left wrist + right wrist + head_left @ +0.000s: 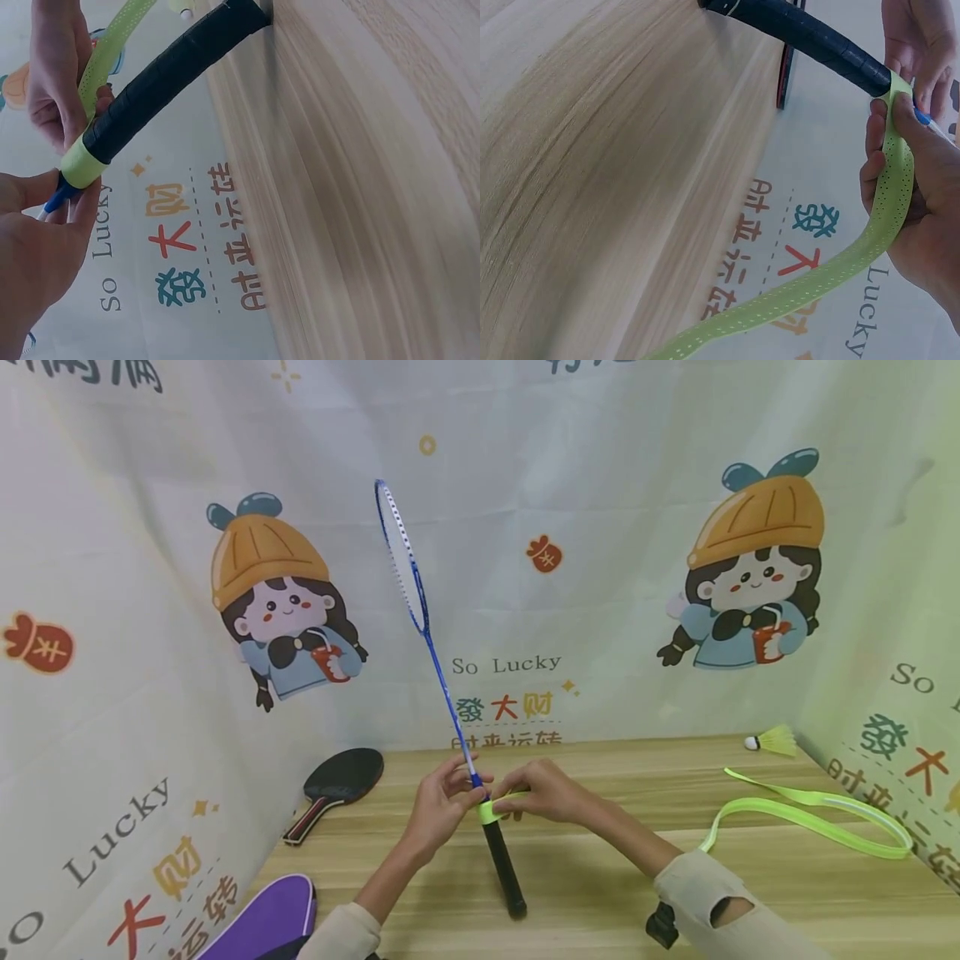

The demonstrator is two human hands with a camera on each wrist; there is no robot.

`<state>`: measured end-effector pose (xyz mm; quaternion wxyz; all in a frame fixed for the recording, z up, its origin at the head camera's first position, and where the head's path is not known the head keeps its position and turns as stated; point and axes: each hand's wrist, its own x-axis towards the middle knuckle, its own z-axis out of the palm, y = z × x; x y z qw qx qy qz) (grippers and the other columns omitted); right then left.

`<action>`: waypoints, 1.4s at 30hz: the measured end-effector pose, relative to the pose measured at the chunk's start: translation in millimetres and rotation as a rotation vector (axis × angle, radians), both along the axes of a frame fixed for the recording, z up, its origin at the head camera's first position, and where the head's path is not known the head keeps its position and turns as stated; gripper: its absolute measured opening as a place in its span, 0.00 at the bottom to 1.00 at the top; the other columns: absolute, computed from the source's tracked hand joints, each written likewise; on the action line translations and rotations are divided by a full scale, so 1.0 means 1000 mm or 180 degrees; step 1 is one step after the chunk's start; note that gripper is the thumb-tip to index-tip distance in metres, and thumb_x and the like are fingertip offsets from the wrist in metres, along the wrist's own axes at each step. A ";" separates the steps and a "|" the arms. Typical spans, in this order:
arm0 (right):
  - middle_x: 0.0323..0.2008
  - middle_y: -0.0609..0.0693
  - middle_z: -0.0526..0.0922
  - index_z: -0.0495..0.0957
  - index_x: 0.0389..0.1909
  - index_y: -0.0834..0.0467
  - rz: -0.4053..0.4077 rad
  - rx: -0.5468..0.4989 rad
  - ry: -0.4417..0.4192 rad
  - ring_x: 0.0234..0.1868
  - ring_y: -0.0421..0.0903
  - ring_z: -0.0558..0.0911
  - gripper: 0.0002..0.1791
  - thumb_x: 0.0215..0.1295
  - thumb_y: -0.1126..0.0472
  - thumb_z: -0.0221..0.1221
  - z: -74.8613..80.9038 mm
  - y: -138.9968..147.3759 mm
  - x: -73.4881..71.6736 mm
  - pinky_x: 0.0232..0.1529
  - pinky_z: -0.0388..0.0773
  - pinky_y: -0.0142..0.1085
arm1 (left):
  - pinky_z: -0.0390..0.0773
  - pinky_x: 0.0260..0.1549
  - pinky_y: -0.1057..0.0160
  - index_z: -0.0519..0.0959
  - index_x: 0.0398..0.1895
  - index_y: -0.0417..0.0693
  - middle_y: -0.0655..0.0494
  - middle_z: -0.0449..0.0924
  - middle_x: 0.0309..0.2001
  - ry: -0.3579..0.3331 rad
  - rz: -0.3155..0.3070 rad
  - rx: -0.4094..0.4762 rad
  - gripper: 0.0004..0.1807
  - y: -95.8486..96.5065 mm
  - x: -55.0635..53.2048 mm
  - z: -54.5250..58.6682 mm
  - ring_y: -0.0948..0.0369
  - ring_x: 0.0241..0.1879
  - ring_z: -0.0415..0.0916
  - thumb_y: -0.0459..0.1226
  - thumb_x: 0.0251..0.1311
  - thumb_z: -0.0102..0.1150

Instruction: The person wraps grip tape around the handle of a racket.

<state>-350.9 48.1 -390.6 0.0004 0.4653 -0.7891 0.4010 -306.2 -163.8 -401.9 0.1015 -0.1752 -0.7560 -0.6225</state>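
Over the table [600,902], the racket [444,683] slants before me, handle down. Lime tape [895,180] circles the handle's top and runs off rightward. The purple case [266,910] and black paddle [345,774] lie left. My left hand [442,802] pinches the racket just above the wrap; my right hand [551,793] pinches the tape. A shuttlecock [775,741] lies far right.

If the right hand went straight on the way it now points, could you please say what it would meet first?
Ahead of the right hand is probably the racket, where yellow-green tape wraps it; the left hand seems just beyond, though depth is unclear.
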 end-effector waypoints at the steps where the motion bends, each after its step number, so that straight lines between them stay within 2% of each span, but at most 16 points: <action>1: 0.30 0.48 0.91 0.89 0.39 0.62 0.0006 -0.0008 0.0004 0.25 0.40 0.87 0.07 0.67 0.62 0.69 -0.001 0.000 0.000 0.30 0.85 0.32 | 0.82 0.48 0.61 0.68 0.74 0.42 0.41 0.87 0.51 -0.0034 -0.0038 0.0033 0.34 0.000 0.000 0.000 0.46 0.51 0.85 0.22 0.65 0.64; 4: 0.28 0.47 0.90 0.89 0.38 0.62 -0.0005 0.0016 0.0053 0.25 0.37 0.86 0.07 0.67 0.60 0.70 -0.004 -0.001 -0.002 0.29 0.84 0.31 | 0.81 0.51 0.57 0.65 0.73 0.43 0.41 0.86 0.53 -0.0096 -0.0153 0.0139 0.33 -0.001 0.001 -0.001 0.43 0.54 0.83 0.21 0.67 0.61; 6: 0.27 0.47 0.90 0.89 0.40 0.62 -0.0006 0.0039 0.0077 0.24 0.36 0.86 0.08 0.68 0.60 0.69 -0.005 -0.001 -0.002 0.29 0.83 0.30 | 0.81 0.49 0.57 0.64 0.70 0.43 0.41 0.85 0.55 -0.0079 -0.0192 0.0140 0.29 -0.001 0.001 -0.001 0.43 0.52 0.84 0.22 0.69 0.59; 9: 0.27 0.49 0.90 0.89 0.42 0.62 -0.0013 0.0073 0.0051 0.24 0.37 0.85 0.10 0.69 0.59 0.69 -0.005 -0.003 -0.002 0.28 0.82 0.30 | 0.81 0.47 0.59 0.65 0.66 0.42 0.40 0.84 0.57 -0.0031 -0.0231 0.0119 0.24 -0.001 0.001 -0.001 0.47 0.50 0.84 0.23 0.71 0.56; 12: 0.26 0.50 0.89 0.87 0.41 0.62 -0.0064 0.0065 -0.0003 0.24 0.37 0.85 0.09 0.69 0.59 0.69 -0.005 -0.005 0.001 0.28 0.82 0.31 | 0.82 0.49 0.61 0.67 0.65 0.41 0.39 0.84 0.58 0.0045 -0.0201 0.0085 0.23 0.000 0.002 -0.001 0.51 0.51 0.84 0.22 0.71 0.56; 14: 0.25 0.50 0.89 0.85 0.40 0.62 -0.0124 0.0043 -0.0068 0.24 0.39 0.85 0.10 0.68 0.59 0.70 -0.007 -0.007 0.002 0.27 0.82 0.31 | 0.81 0.51 0.63 0.68 0.64 0.41 0.40 0.84 0.57 0.0085 -0.0135 0.0063 0.22 0.001 0.002 -0.001 0.50 0.54 0.82 0.23 0.70 0.58; 16: 0.24 0.50 0.88 0.82 0.39 0.61 -0.0170 0.0009 -0.0152 0.24 0.46 0.87 0.10 0.67 0.58 0.70 -0.008 -0.009 0.004 0.27 0.82 0.32 | 0.81 0.51 0.64 0.71 0.63 0.41 0.41 0.85 0.54 0.0131 0.0005 0.0014 0.21 0.002 0.002 0.000 0.48 0.54 0.82 0.26 0.69 0.62; 19: 0.23 0.49 0.88 0.80 0.38 0.61 -0.0212 -0.0043 -0.0247 0.26 0.56 0.88 0.12 0.67 0.58 0.71 -0.012 -0.012 0.005 0.26 0.82 0.32 | 0.82 0.46 0.66 0.76 0.59 0.40 0.44 0.86 0.50 0.0240 0.0267 -0.0054 0.20 0.003 0.001 0.000 0.49 0.51 0.84 0.30 0.66 0.69; 21: 0.23 0.48 0.87 0.80 0.38 0.60 -0.0224 -0.0054 -0.0235 0.26 0.58 0.88 0.12 0.66 0.57 0.71 -0.013 -0.014 0.004 0.26 0.82 0.31 | 0.83 0.41 0.67 0.78 0.56 0.39 0.45 0.86 0.47 0.0286 0.0399 -0.0030 0.19 0.002 0.000 0.000 0.49 0.47 0.86 0.30 0.63 0.71; 24: 0.24 0.48 0.88 0.82 0.39 0.60 -0.0195 -0.0051 -0.0182 0.25 0.51 0.88 0.11 0.67 0.57 0.71 -0.015 -0.013 0.002 0.27 0.83 0.32 | 0.82 0.37 0.69 0.81 0.53 0.38 0.43 0.87 0.44 0.0289 0.0475 0.0073 0.18 0.001 0.001 0.000 0.48 0.43 0.87 0.29 0.60 0.73; 27: 0.25 0.48 0.89 0.85 0.43 0.61 -0.0117 -0.0027 -0.0106 0.24 0.43 0.87 0.10 0.69 0.58 0.69 -0.016 -0.010 -0.001 0.28 0.85 0.38 | 0.83 0.35 0.68 0.82 0.53 0.37 0.41 0.87 0.44 0.0257 0.0513 0.0159 0.19 -0.002 0.000 -0.001 0.48 0.42 0.88 0.28 0.60 0.73; 30: 0.27 0.48 0.90 0.86 0.47 0.62 -0.0058 0.0027 -0.0098 0.24 0.39 0.86 0.10 0.72 0.60 0.66 -0.014 -0.005 -0.003 0.28 0.86 0.42 | 0.85 0.35 0.67 0.82 0.55 0.37 0.39 0.87 0.44 0.0169 0.0544 0.0289 0.19 -0.005 -0.002 -0.002 0.52 0.40 0.88 0.27 0.59 0.73; 35: 0.26 0.47 0.90 0.86 0.51 0.63 -0.0016 0.0155 -0.0113 0.24 0.38 0.86 0.12 0.74 0.61 0.64 -0.010 0.000 -0.005 0.26 0.84 0.37 | 0.86 0.38 0.64 0.82 0.57 0.37 0.37 0.87 0.47 0.0018 0.0494 0.0444 0.21 -0.007 -0.005 -0.002 0.57 0.40 0.88 0.26 0.60 0.72; 42: 0.26 0.51 0.90 0.85 0.53 0.65 0.0124 0.0288 -0.0109 0.23 0.39 0.85 0.14 0.76 0.61 0.62 -0.006 -0.002 -0.011 0.25 0.79 0.29 | 0.86 0.45 0.61 0.78 0.63 0.34 0.35 0.85 0.50 -0.0035 0.0215 0.0676 0.23 -0.006 -0.009 -0.001 0.49 0.47 0.88 0.22 0.65 0.64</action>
